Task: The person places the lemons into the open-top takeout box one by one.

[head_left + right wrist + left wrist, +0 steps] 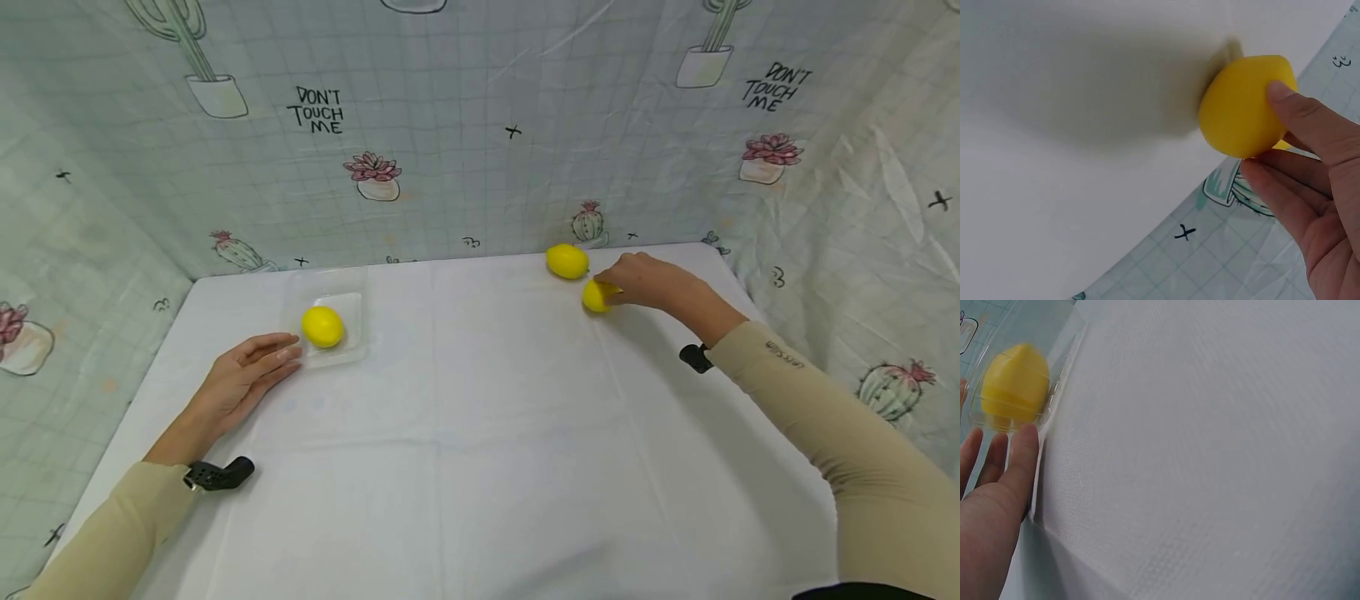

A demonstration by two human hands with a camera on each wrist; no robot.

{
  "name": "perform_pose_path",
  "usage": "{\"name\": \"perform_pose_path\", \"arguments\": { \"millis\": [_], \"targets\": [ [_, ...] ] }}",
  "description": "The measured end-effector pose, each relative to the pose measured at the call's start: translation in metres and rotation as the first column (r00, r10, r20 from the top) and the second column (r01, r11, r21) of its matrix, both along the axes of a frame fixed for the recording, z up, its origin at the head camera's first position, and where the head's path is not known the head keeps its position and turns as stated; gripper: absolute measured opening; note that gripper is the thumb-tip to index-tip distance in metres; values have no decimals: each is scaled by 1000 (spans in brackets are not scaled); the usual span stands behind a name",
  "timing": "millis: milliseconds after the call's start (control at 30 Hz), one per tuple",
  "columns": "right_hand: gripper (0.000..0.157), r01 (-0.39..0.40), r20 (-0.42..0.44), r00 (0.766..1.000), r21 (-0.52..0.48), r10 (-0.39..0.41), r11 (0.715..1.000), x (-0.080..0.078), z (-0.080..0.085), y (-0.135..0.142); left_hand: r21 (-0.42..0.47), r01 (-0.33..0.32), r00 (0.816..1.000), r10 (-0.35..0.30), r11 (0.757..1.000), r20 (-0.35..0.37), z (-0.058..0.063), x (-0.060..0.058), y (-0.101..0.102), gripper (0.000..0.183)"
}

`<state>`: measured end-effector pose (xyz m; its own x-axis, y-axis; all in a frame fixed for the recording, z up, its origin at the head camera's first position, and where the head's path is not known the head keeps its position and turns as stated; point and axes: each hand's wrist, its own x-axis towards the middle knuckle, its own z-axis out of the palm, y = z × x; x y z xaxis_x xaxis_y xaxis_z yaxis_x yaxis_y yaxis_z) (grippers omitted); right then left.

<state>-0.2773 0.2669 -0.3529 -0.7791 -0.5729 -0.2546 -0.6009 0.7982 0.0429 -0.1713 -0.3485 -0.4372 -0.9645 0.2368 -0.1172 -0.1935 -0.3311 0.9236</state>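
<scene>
At the back right of the table, my right hand (647, 282) pinches a yellow lemon (597, 296) between thumb and fingers. The right wrist view shows the thumb on one side of this lemon (1241, 109) and fingertips beneath. A second lemon (567, 261) lies just behind and left of it. On the left, a clear plastic tray (352, 348) holds another lemon (323, 326). My left hand (251, 379) rests by the tray's left side with fingers extended, and its fingertips touch the wall of the tray (1054, 403) in the left wrist view.
A white cloth (465, 400) covers the table. Behind and at both sides hangs a pale green gridded curtain (450, 108) with cactus drawings, meeting the table's back edge close behind the lemons. Each wrist wears a black strap (217, 475).
</scene>
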Motion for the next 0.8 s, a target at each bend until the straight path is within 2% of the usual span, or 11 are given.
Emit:
{"name": "perform_pose_path", "arguments": {
  "millis": [200, 300, 467, 667, 800],
  "targets": [
    [20, 11, 14, 1000, -8, -10, 1000, 0, 1, -2, -22, -10, 1000, 10, 1000, 11, 2, 0, 2, 36],
    [20, 36, 13, 999, -26, -35, 999, 2, -1, -1, 5, 1, 1000, -1, 1000, 21, 0, 1, 2, 35],
    [29, 55, 27, 998, -58, -53, 997, 2, -2, 2, 30, 19, 999, -19, 999, 26, -4, 4, 0, 36],
    [55, 60, 120, 992, -117, -46, 991, -1, 0, 7, 31, 24, 1000, -24, 999, -5, -2, 2, 0, 36],
    [57, 17, 105, 994, -105, -6, 994, -4, 1, 5, 31, 24, 1000, -24, 999, -8, 0, 1, 1, 36]
  ]
}}
